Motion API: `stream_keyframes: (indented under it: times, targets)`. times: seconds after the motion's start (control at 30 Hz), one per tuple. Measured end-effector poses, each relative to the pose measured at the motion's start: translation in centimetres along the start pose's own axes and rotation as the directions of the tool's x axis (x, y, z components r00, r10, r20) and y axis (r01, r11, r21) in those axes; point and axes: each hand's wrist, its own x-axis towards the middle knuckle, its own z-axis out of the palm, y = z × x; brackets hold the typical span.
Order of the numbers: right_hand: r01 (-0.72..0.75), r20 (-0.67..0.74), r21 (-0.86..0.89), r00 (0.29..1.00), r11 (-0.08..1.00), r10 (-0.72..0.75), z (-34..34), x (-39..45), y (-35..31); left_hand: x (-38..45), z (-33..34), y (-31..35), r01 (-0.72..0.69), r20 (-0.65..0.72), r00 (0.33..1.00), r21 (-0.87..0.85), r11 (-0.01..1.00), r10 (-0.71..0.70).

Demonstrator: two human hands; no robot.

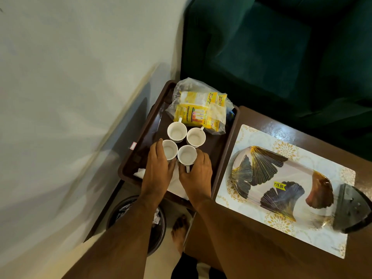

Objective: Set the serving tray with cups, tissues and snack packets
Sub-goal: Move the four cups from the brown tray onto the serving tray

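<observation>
A dark brown serving tray (223,146) holds several white cups in a cluster. My left hand (159,166) grips the near left cup (169,151). My right hand (198,170) grips the near right cup (186,155) by its side and handle. Two more cups (177,131) (195,136) stand just behind them. Yellow snack packets in a clear plastic bag (198,109) lie at the tray's far end. White tissues (177,184) lie on the tray's near end, partly hidden under my hands.
The tray sits at the left end of a brown table (251,121). To its right a patterned placemat (247,137) carries a leaf-design platter (281,182); a dark object (350,208) lies beside that. A waste bin (157,230) stands below; a green sofa (281,47) behind.
</observation>
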Motion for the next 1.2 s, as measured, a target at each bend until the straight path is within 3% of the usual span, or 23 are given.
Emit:
stream_keyframes:
  times: [0.4,0.6,0.83,1.1,1.2]
  targets:
    - [0.015,-0.056,0.074,0.998,0.997,-0.01,-5.1,-0.6,-2.2,-1.7,-3.7,4.3,-0.074,-0.057,0.996,-0.066,0.995,0.07]
    - [-0.025,-0.103,0.084,0.994,0.996,0.033,-9.8,0.6,-0.8,-2.1,-3.4,9.7,-0.143,-0.061,0.989,-0.203,0.969,0.133]
    - [-0.053,-0.251,0.025,0.966,0.998,0.057,-16.2,1.0,5.3,-4.5,1.1,17.1,-0.239,-0.028,0.971,-0.195,0.951,0.238]
    - [-0.205,-0.304,-0.031,0.934,0.978,0.187,-21.9,-0.8,13.8,-9.0,8.3,23.9,-0.293,0.061,0.949,-0.193,0.937,0.309]
    - [-0.22,-0.313,0.0,0.926,0.975,0.209,-22.9,-1.6,16.5,-10.7,10.7,25.1,-0.281,0.106,0.95,-0.11,0.953,0.292]
